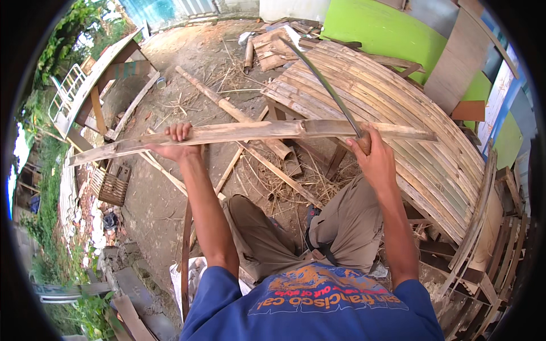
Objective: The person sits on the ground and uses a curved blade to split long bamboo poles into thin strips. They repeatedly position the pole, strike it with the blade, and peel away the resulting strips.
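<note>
Two bare hands (181, 150) (376, 156) appear with one hand-held split-bamboo strip (244, 132), one long-bladed knife (331, 92), one slatted bamboo platform (369, 85), one slatted basket (110, 186), one blue T-shirt (318, 323) and two brown trouser legs (255, 234) (352, 224).

Dirt ground (153, 219) before me, strewn w/ bamboo poles (213, 98) & straw (282, 190); a slatted basket (111, 186) sits on it to my L, a bamboo-slat table (392, 91) to my R.

The bamboo strip (244, 132) spans left to right before the person, its right part above the desk (432, 176). Poles (220, 102) lie on the ground (151, 227) below, left of the desk; the basket (112, 187) stands farther left.
</note>
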### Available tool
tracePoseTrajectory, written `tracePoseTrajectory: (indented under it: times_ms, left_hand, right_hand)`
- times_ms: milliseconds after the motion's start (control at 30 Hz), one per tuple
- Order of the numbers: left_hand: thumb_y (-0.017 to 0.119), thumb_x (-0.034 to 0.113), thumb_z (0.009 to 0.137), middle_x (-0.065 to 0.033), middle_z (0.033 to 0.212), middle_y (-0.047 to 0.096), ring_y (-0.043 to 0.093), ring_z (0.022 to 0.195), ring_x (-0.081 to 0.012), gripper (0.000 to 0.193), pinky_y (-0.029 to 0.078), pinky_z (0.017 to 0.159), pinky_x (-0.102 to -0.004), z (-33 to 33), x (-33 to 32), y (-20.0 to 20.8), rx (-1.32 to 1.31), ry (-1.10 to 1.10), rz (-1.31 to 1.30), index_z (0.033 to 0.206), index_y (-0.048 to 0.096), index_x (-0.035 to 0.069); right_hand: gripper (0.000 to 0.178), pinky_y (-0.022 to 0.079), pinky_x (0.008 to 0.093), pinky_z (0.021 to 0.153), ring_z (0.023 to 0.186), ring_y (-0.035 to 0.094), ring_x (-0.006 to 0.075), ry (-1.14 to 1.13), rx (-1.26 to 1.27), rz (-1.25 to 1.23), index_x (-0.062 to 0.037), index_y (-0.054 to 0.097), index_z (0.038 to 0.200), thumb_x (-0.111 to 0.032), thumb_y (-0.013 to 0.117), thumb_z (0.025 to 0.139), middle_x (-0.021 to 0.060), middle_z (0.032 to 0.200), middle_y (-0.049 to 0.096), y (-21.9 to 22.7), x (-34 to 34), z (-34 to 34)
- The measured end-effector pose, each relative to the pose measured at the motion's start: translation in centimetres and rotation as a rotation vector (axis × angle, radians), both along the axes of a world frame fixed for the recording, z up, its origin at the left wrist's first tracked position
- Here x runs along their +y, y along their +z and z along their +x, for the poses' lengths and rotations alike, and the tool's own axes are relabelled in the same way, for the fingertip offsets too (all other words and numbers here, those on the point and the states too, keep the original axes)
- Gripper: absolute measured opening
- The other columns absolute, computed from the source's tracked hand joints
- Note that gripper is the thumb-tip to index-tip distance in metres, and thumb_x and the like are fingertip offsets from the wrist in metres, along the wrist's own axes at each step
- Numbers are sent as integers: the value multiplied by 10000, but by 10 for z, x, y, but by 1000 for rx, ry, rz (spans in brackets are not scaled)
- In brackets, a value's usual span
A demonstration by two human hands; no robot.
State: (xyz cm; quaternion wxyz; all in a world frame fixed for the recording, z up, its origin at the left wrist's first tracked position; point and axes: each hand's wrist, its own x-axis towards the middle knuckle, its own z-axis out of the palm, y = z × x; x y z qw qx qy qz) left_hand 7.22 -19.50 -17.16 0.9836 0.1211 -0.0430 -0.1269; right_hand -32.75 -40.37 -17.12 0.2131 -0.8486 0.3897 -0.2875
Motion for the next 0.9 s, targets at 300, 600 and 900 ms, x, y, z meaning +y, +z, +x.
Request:
tracePoseTrajectory:
  times_ms: [300, 600, 900]
  left_hand:
    - [266, 960, 771, 6, 555, 273, 224, 455, -143, 838, 223, 445, -288, 76, 237, 142, -176, 573, 114, 699, 341, 129]
    - [282, 945, 788, -1, 543, 256, 195, 454, -144, 817, 208, 452, -310, 48, 343, 219, -386, 621, 219, 676, 313, 135]
    - [236, 917, 825, -3, 550, 257, 219, 447, -149, 819, 227, 463, -312, 32, 374, 260, -533, 573, 353, 679, 331, 117]
  right_hand:
    - [390, 443, 302, 559, 574, 547, 121, 269, -425, 269, -20, 602, 971, -386, 727, 925, 40, 616, 571, -12, 71, 50]
    - [372, 364, 282, 508, 537, 448, 72, 431, -269, 559, -23, 628, 913, -382, 726, 922, -11, 569, 503, -71, 130, 61]
    - [314, 442, 326, 540, 541, 553, 133, 456, -303, 510, -5, 624, 893, -303, 722, 907, 59, 590, 579, -102, 144, 58]
